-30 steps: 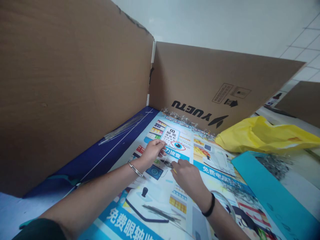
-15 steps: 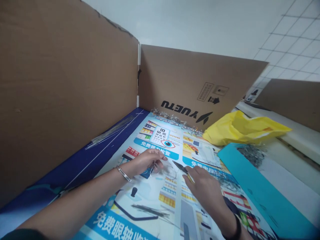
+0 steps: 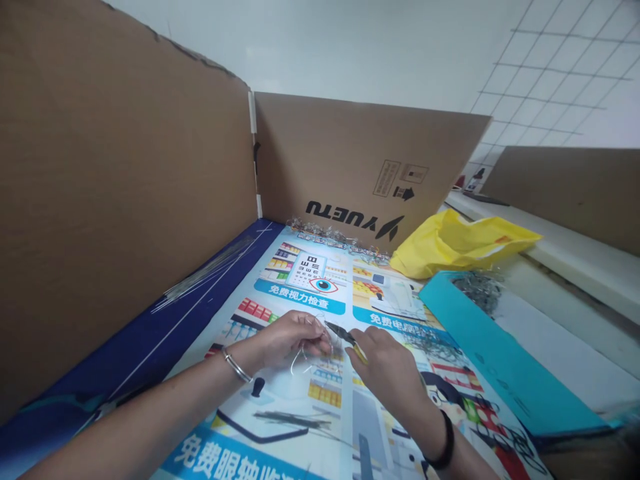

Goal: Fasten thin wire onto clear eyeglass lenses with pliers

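My left hand [image 3: 295, 339], with a silver bangle on its wrist, is closed in a pinch on a thin bent wire [image 3: 295, 363] whose loops hang below the fingers. My right hand [image 3: 385, 363] grips a pair of pliers [image 3: 345, 335] with dark jaws and yellow on the handle. The plier tips point left, close to the fingertips of my left hand and the wire; whether they touch the wire I cannot tell. Under both hands lies a printed poster [image 3: 280, 460]. A bundle of straight wires [image 3: 293, 420] rests on it nearer to me.
Cardboard walls [image 3: 345, 153] stand at the left and back. More straight wires [image 3: 210, 270] lie along the left edge. Tangled wire pieces [image 3: 340, 237] line the back. At the right are a yellow bag [image 3: 460, 243] and a turquoise-edged tray [image 3: 500, 360] with a wire heap [image 3: 477, 293].
The pliers in my right hand have come nearer to my left fingertips. The wire's large loop beside my left hand now hangs lower and smaller. The camera view has shifted right.
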A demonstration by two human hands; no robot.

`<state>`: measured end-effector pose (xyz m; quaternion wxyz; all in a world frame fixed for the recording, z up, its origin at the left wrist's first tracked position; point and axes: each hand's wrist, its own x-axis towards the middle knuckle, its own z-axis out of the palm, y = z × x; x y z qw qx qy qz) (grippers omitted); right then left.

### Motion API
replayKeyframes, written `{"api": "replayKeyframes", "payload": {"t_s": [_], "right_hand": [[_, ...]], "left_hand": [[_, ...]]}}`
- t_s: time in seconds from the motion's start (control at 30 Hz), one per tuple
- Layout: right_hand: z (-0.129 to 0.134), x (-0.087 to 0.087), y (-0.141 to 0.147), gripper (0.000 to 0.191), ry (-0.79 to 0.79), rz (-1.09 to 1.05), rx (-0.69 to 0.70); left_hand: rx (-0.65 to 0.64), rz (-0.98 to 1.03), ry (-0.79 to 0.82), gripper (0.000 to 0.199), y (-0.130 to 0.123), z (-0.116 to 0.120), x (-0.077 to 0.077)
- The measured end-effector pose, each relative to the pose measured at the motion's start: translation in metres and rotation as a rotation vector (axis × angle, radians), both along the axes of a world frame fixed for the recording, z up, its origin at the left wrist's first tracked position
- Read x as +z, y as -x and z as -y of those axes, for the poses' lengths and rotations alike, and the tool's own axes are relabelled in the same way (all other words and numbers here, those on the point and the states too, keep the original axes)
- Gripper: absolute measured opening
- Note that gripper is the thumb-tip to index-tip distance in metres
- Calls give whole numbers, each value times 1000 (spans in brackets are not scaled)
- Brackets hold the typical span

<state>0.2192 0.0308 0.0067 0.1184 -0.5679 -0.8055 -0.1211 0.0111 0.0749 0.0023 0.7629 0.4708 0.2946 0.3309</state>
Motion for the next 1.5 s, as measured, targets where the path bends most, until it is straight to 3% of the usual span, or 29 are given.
{"api": "replayKeyframes", "payload": {"t_s": [0.2,0.47,0.6,0.9,1.17,1.5], "right_hand": [[-4,-7,2,22,269,-409,-57],[-4,-11,6,31,494,-877,-36],[0,-14,13,27,530,-929,11],[5,-16,18,28,566,-1055,-19],[8,-11,22,33,606,-1091,-49],[6,-10,22,35,732,-1195,-77]], "left_hand": [[129,96,8,17,-5,3,-8],[343,198,22,16,-10,5,-6],[374,203,1,17,-14,9,-10],[510,216,31,17,-20,15,-12],[502,184,20,17,-23,21,-7],[474,117,-12,17,-23,21,-12]]}}
